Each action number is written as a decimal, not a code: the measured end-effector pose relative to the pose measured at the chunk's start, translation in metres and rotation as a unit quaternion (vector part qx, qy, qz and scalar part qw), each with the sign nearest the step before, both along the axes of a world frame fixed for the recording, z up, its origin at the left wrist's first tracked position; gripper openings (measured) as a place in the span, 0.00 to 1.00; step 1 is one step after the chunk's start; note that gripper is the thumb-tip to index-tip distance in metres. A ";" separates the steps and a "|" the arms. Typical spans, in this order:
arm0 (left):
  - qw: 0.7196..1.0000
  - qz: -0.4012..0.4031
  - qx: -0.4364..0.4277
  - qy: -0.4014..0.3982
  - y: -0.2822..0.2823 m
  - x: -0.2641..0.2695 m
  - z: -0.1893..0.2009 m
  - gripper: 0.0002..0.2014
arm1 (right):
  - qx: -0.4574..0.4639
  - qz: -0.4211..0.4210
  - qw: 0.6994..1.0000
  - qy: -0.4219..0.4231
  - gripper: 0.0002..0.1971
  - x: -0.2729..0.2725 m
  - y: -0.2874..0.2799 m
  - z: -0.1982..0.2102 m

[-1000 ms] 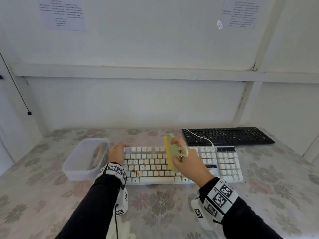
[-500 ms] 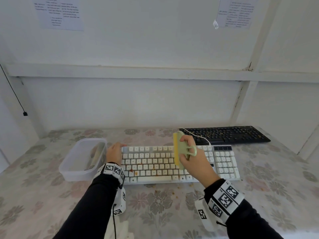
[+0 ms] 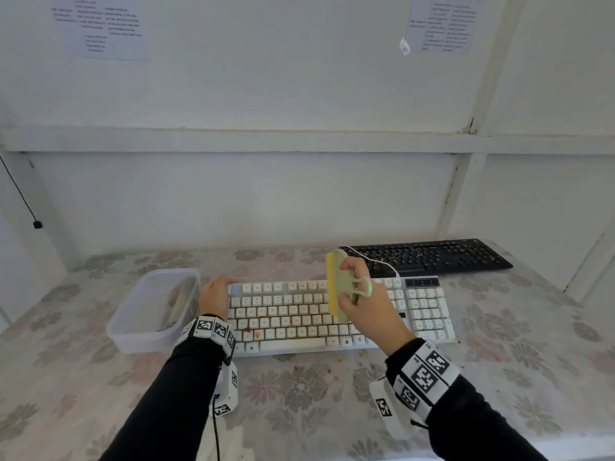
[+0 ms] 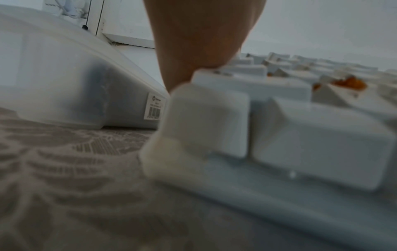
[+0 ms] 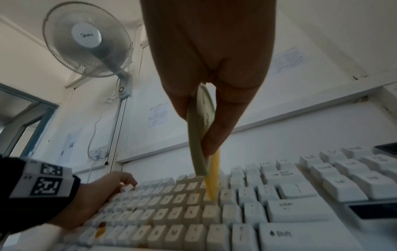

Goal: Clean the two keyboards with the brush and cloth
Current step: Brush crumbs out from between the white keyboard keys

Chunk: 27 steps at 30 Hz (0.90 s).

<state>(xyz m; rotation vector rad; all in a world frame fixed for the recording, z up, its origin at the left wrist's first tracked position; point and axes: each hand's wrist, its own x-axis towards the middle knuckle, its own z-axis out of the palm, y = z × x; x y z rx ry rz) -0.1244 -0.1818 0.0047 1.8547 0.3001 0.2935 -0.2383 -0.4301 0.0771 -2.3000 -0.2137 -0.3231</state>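
Brush [image 3: 336,287] further right in gripping right hand [image 3: 361,306]; left hand [image 3: 214,296] flat beside container [image 3: 146,322].

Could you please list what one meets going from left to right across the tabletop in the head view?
Clear plastic tub → left hand, resting on the white keyboard's left end → brush, held upright in the right hand over the middle keys → black keyboard, farther back on the right.

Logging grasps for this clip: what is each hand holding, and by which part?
Right hand grips the pale green yellow-bristled brush by its flat back and ring handle. Left hand holds nothing; it rests on the white keyboard's left end.
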 end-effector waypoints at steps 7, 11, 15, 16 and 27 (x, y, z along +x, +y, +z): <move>1.000 0.006 0.010 0.003 -0.003 -0.004 0.004 0.10 | -0.094 0.039 0.990 0.097 0.23 -0.004 -0.005 -0.004; 1.000 0.011 -0.001 -0.008 -0.006 -0.008 0.001 0.13 | -0.106 0.017 0.990 0.090 0.22 -0.003 -0.003 0.007; 1.000 0.002 -0.008 0.005 -0.001 -0.003 0.001 0.11 | -0.021 0.032 0.999 0.005 0.20 0.002 0.014 0.006; 1.000 0.000 -0.012 0.006 0.000 -0.002 0.001 0.12 | -0.012 0.036 0.999 0.002 0.20 0.003 0.017 0.005; 0.999 0.005 -0.039 0.005 -0.002 -0.004 0.004 0.15 | -0.022 -0.010 0.991 0.130 0.16 -0.001 0.000 0.017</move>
